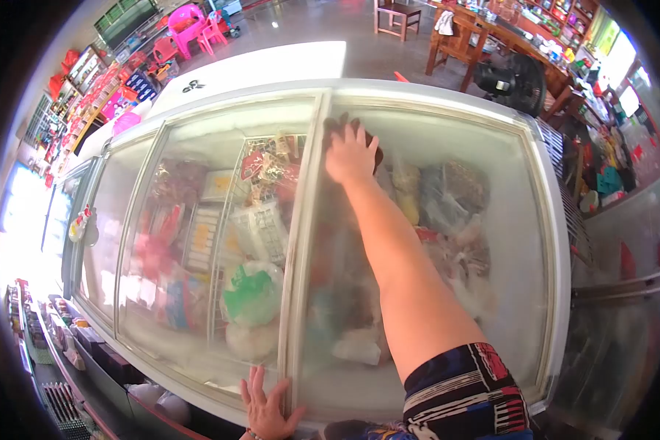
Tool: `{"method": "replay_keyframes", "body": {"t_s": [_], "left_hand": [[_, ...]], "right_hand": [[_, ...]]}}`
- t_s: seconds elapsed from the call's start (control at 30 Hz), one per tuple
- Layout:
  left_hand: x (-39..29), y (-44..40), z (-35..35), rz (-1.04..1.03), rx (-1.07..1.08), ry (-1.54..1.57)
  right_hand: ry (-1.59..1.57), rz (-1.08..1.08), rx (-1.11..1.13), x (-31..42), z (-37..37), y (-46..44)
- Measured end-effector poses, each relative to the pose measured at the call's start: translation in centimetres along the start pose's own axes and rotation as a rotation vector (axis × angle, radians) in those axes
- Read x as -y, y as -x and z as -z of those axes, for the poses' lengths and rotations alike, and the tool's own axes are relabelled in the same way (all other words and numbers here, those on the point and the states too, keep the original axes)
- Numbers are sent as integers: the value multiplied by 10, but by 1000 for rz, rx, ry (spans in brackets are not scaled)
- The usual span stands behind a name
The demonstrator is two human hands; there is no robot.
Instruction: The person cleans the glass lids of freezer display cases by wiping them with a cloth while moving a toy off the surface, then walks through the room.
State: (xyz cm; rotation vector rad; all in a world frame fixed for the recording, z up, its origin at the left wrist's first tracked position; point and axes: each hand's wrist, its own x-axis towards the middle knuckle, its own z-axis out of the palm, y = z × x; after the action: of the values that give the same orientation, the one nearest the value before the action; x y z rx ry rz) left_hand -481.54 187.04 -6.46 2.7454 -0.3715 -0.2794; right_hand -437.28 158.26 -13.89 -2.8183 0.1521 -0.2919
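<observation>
A chest freezer with a sliding glass lid [447,128] fills the middle of the view. My right hand [350,152] reaches to the far side of the glass and presses a dark brown cloth [377,152] against it, beside the middle frame bar [308,198]. The cloth is mostly covered by the hand. On the near edge of the freezer, my left hand [266,405] lies with its fingers spread and nothing held. Under the hazy glass are a green-and-white plastic bag [251,293], a white basket [260,231] and several bagged goods.
Behind the freezer is a white surface [271,64]. A black fan [513,82] stands at the far right corner, near a wooden chair [458,40]. Pink plastic chairs [191,28] stand at the back left. Shelves of goods [59,334] run along the lower left.
</observation>
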Motion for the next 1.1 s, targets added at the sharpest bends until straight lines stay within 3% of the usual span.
{"method": "replay_keyframes", "body": {"t_s": [0.23,0.33,0.53,0.9,1.1], "left_hand": [[8,-1,-18,-5,53,-131],[7,-2,-18,-15,47,-164],[9,1,-28,-46,53,-195],[8,4,-30,-26,63,-223],[9,6,-26,-14,84,-247]], "right_hand": [[21,-73,27,-19,-13,-103],[-3,-41,-78,-37,-16,-124],[53,-95,-175,-125,-2,-127],[317,-600,-238,-392,100,-66],[332,-726,-167,-431,122,-61]]}}
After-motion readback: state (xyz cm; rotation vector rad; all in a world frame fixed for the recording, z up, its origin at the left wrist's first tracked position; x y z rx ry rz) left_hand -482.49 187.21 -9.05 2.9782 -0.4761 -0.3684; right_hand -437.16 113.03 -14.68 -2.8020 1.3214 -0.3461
